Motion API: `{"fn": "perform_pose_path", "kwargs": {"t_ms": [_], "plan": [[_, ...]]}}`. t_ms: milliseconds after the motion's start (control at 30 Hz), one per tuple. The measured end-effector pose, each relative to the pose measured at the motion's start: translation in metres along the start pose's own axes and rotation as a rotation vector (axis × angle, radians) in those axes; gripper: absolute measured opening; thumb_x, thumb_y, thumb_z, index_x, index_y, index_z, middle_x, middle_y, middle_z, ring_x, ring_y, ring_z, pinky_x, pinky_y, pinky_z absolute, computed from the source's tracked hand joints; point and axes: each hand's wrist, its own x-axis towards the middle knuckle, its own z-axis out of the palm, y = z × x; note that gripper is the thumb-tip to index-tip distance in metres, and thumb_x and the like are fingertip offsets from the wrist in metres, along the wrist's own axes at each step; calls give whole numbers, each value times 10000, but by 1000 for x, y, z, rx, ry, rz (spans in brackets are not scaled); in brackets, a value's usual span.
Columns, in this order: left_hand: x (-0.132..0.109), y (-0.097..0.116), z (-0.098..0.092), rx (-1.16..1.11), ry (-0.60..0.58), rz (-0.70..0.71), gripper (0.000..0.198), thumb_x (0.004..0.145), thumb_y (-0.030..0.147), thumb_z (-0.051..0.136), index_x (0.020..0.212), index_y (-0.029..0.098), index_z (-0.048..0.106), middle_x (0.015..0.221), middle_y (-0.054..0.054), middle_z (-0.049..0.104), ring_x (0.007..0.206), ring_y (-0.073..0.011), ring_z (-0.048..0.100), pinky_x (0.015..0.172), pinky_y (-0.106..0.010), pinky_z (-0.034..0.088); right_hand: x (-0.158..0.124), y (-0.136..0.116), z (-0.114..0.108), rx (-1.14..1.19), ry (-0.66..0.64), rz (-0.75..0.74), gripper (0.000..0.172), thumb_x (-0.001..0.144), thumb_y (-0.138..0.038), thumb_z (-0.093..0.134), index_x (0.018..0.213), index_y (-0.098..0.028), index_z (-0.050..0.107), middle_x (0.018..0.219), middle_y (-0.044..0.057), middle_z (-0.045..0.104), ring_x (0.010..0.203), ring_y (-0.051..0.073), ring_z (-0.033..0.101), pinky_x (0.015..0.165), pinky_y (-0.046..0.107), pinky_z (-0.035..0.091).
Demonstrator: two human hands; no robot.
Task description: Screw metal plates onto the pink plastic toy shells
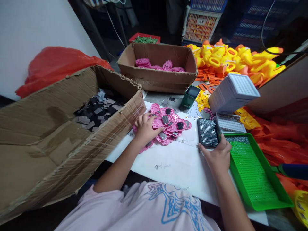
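Observation:
My left hand [145, 127] rests with curled fingers on a pile of pink plastic parts [168, 128], some fitted with small grey and black squares. My right hand [218, 154] lies at the near edge of a small black tray [207, 132] filled with tiny metal pieces, its fingers bent and touching the tray's lower corner beside the green tray [255, 175]. Both the pile and the black tray sit on a white sheet [175, 163] covering the table.
A large torn cardboard box [60, 134] of grey and black squares stands at left. A smaller box [157, 69] with pink parts is behind. A green cup [190, 96], stacked white trays [233, 91] and yellow-orange plastic toys [238, 59] fill the right.

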Motion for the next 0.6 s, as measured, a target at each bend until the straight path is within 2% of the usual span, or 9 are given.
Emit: {"fn": "perform_pose_path", "kwargs": {"t_ms": [133, 300, 400, 500, 600], "plan": [[2, -3, -1, -76, 90, 18, 538, 654, 492, 786, 1104, 240, 635, 1284, -82, 538, 1219, -329, 419, 1024, -496, 347, -6, -2, -8, 24, 17, 4, 1094, 651, -754, 589, 1450, -86, 255, 1292, 267, 399, 1102, 377, 523, 831, 562, 507], [1, -6, -12, -288, 233, 145, 502, 693, 454, 769, 1093, 205, 597, 1162, -70, 592, 1141, -255, 526, 1030, -399, 407, -19, -3, -21, 131, 73, 8, 1000, 703, -680, 606, 1445, -105, 265, 1315, 251, 390, 1126, 332, 511, 893, 535, 490], [-4, -2, -17, -394, 231, 194, 493, 719, 427, 749, 1116, 192, 576, 1156, -72, 593, 1136, -241, 549, 1020, -380, 429, -26, -3, -26, 142, 93, -15, 932, 733, -634, 610, 1423, -87, 307, 1281, 245, 424, 1153, 322, 492, 949, 540, 460], [-18, 12, -17, -442, 203, 257, 496, 728, 439, 740, 1119, 185, 571, 1142, -85, 597, 1111, -242, 561, 987, -382, 454, -34, -4, -29, 152, 106, -49, 856, 759, -602, 603, 1390, -75, 363, 1242, 238, 461, 1186, 331, 469, 983, 560, 431], [-40, 31, -11, -415, 121, 434, 490, 747, 490, 713, 1094, 171, 578, 1054, -87, 628, 1025, -237, 578, 926, -390, 477, -44, -6, -32, 188, 109, -121, 767, 781, -564, 600, 1349, -82, 416, 1233, 226, 476, 1204, 320, 463, 995, 546, 431]]}}
